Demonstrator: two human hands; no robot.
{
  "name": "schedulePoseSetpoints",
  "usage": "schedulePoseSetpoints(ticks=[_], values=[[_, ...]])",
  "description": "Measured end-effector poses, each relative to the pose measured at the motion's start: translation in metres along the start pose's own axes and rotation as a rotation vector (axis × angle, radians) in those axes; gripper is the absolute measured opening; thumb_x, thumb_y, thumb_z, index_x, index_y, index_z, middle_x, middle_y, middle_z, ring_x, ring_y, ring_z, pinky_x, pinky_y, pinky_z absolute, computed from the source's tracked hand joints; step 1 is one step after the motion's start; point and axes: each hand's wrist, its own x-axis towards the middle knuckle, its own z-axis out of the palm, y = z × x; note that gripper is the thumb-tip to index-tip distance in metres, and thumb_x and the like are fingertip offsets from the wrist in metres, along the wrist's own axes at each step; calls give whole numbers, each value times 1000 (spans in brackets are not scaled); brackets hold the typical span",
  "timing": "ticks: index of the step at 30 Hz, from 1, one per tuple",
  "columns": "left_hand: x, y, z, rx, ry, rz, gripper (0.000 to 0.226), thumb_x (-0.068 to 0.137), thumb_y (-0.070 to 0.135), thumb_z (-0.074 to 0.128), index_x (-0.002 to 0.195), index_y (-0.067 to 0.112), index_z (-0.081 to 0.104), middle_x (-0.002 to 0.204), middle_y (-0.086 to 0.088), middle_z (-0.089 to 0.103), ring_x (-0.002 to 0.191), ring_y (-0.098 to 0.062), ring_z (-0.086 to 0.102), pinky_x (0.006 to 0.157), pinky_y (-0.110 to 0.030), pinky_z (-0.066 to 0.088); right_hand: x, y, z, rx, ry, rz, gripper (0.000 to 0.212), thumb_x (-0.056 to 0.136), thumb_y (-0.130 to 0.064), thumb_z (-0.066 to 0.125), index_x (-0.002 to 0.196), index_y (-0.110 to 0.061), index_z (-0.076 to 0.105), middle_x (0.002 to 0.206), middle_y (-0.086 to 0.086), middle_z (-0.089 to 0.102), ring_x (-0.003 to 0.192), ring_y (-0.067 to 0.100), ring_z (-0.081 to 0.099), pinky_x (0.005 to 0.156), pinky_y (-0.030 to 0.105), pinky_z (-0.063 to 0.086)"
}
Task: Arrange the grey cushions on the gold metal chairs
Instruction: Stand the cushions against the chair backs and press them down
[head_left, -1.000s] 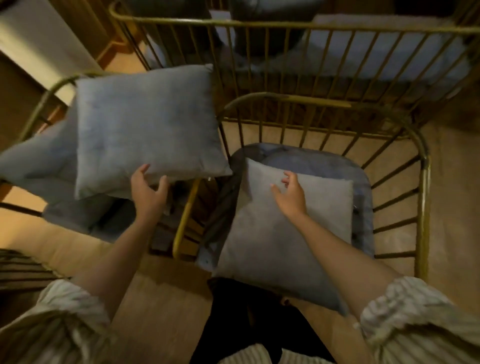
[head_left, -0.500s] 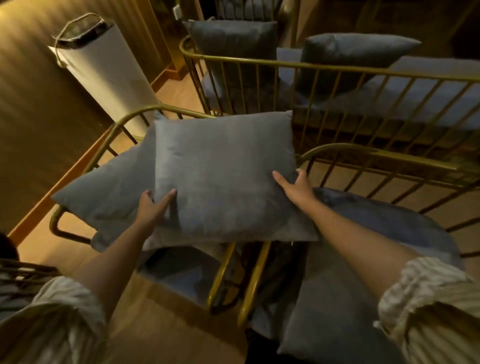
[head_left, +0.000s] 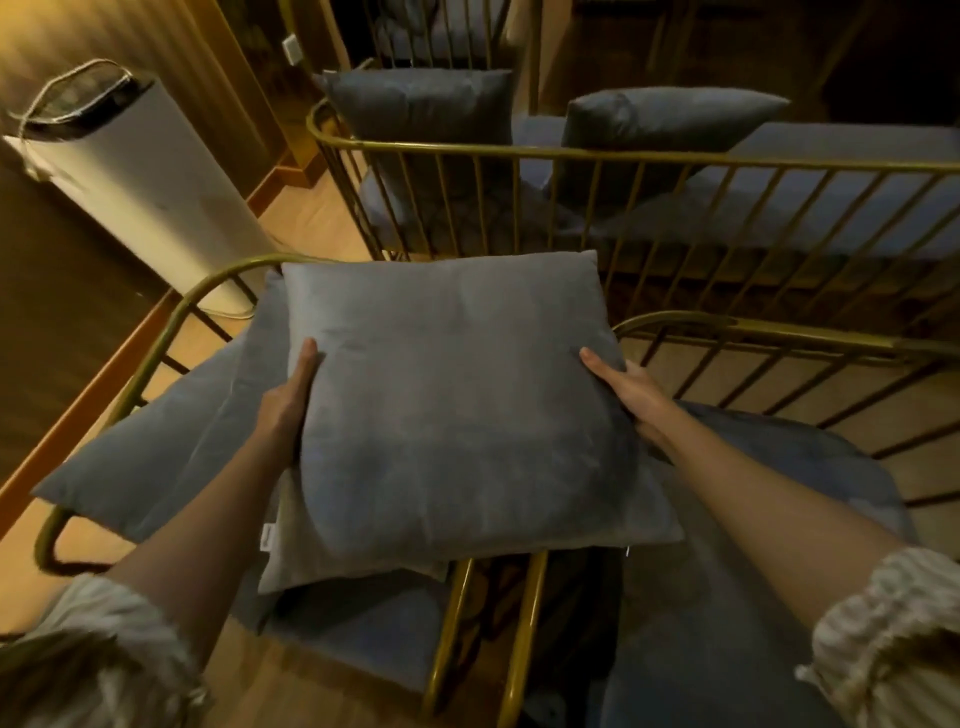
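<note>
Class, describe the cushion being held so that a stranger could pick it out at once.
Find the left gold metal chair nearest the camera. Above its seat, the left hand and right hand grip one grey cushion by its side edges. Unlike the cushions lying beneath it, it is uppermost and the only one held.

Head camera looks steeply down, close over chairs (head_left: 218, 291).

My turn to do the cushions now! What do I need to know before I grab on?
Left hand and right hand grip opposite sides of the top cushion, held over the left chair.
Under it lies at least one more cushion on that chair.
Right chair shows only its seat pad.
Bench behind already has two cushions propped up.
Left to do: set this cushion in place; the right chair likely needs one.
</note>
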Motion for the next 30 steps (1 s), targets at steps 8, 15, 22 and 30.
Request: schedulePoseSetpoints(ticks=[8,15,22,30], values=[[-40,73,124,7,-212,87,97,61,96,44,121,22,63,115,-9,70,102,-28,67,96,-44,53,-36,-37,-135,306,180,-126,129,25,-67,95,135,-9,60,125,8,72,112,27,70,102,47,53],[-104,119,266,-106,-388,156,92,74,80,54,146,23,41,118,6,58,112,-20,53,102,-40,39,-78,-84,-274,362,402,-352,138,19,-77,87,136,-11,57,126,5,69,111,20,68,97,36,56],[-140,96,379,-184,-494,211,97,70,75,60,152,31,31,132,9,51,125,-18,46,110,-42,33,-76,-79,-378,376,380,-336,126,14,-71,90,128,-31,52,114,-11,64,112,18,59,105,47,47],[-118,14,450,-103,-462,113,123,48,87,65,152,29,34,151,2,46,137,-21,43,115,-45,34,-42,-3,-427,366,311,-166,117,51,-66,81,152,-29,34,127,-10,57,136,25,45,115,59,35]])
